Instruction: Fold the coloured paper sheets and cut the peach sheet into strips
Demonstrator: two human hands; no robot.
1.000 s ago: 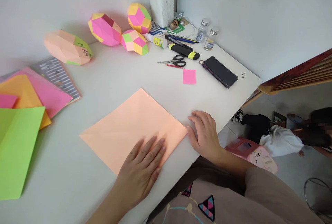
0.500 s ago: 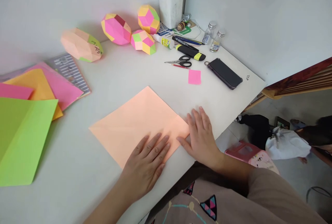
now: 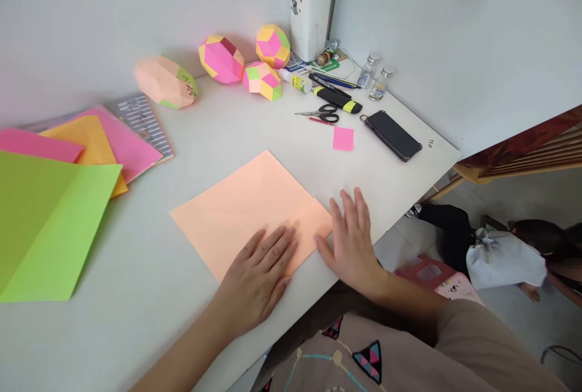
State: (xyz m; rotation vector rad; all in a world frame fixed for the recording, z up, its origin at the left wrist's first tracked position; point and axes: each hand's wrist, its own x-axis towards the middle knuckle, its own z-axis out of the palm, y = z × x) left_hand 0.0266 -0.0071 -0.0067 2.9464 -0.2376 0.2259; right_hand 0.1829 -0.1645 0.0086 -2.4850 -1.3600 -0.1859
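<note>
A sheet of peach paper (image 3: 245, 204) lies on the white table, turned so that one corner points away from me. My left hand (image 3: 259, 277) rests flat on its near part, fingers stretched out and holding nothing. At the right corner of the sheet is my right hand (image 3: 350, 240), its fingers spread and its thumb by the paper's edge. Part of the near edge is hidden under my left hand. Beyond the sheet lies a small pink paper square (image 3: 343, 139).
Coloured sheets, with green paper (image 3: 59, 222) on top, lie at left. Faceted paper shapes (image 3: 222, 60) line the wall. Scissors (image 3: 325, 114), a utility knife (image 3: 339, 100), a glue bottle (image 3: 297, 82), glass jars (image 3: 381, 84) and a phone (image 3: 393, 134) sit at back right. A person (image 3: 504, 259) is on the floor at right.
The whole view has shifted slightly, so table items appear a little farther right. My right hand's fingers have lifted and spread a bit at the corner. My left hand still lies on the paper.
</note>
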